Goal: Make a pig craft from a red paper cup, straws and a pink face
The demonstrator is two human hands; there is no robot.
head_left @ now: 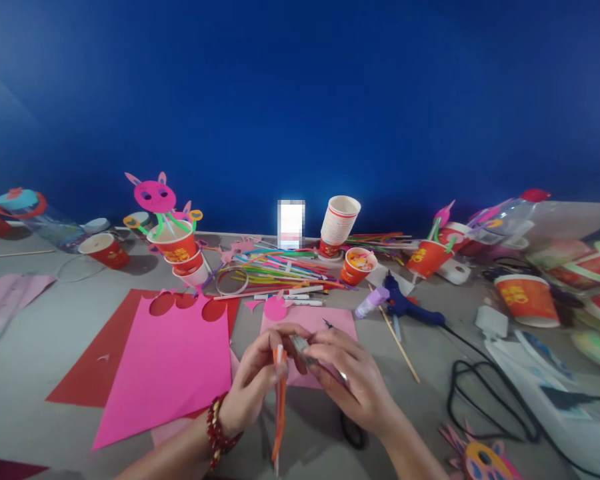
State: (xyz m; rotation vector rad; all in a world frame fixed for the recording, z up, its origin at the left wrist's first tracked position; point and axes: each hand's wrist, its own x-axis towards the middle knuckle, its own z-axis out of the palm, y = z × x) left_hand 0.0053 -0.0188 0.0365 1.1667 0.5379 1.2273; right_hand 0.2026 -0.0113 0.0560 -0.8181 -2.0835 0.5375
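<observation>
Near the table's front edge, my left hand [260,373] is closed, pinching a bundle of thin orange strips [281,407] with a whitish length among them; they hang downward. My right hand [353,373] is close beside it with its fingers curled. Between the fingertips of both hands is a small greyish piece [300,345], too blurred to name. A dark pointed tip [327,323] shows above my right fingers, and a black loop [353,432] below that hand; whether they belong together is hidden. Pale pink paper [330,323] lies beneath the hands.
Cut pink sheet [180,360] over red paper [93,370] lies left. Ahead are pipe cleaners [270,267], markers [300,297] and a cup stack [339,223]. A glue stick [371,303], blue glue gun [410,305] and its cord [473,393] are right. Decorated cups [173,243] stand back left.
</observation>
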